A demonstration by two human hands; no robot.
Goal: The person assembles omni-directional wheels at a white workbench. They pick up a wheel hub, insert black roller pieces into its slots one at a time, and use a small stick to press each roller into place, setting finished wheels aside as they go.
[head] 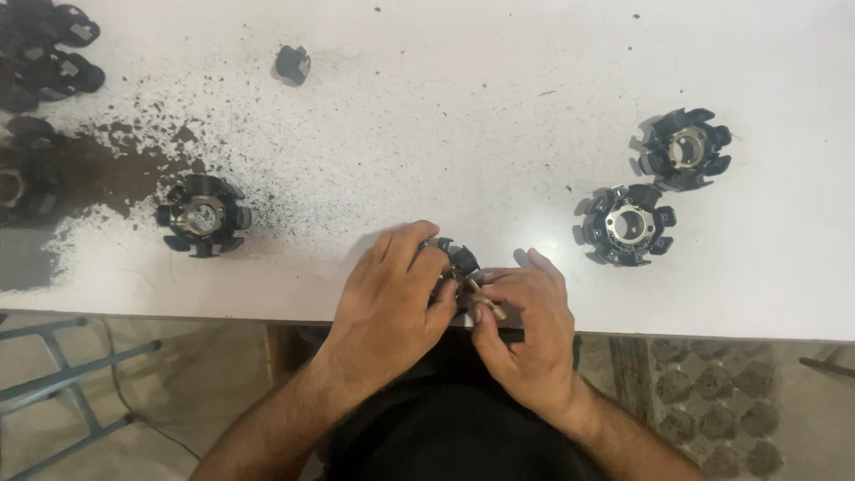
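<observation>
My left hand (392,294) grips a black round part (456,258) with radial fins at the near edge of the white table (463,134). Most of that part is hidden under my fingers. My right hand (525,325) pinches a small brass-coloured piece (490,305) against the part's near side. Both hands touch each other over the table edge.
Two similar black finned parts (628,224) (684,149) lie at the right. Another (203,215) sits at the left beside dark spilled grit (107,169). A small black cap (292,64) lies at the back. More dark parts (44,53) pile at the far left.
</observation>
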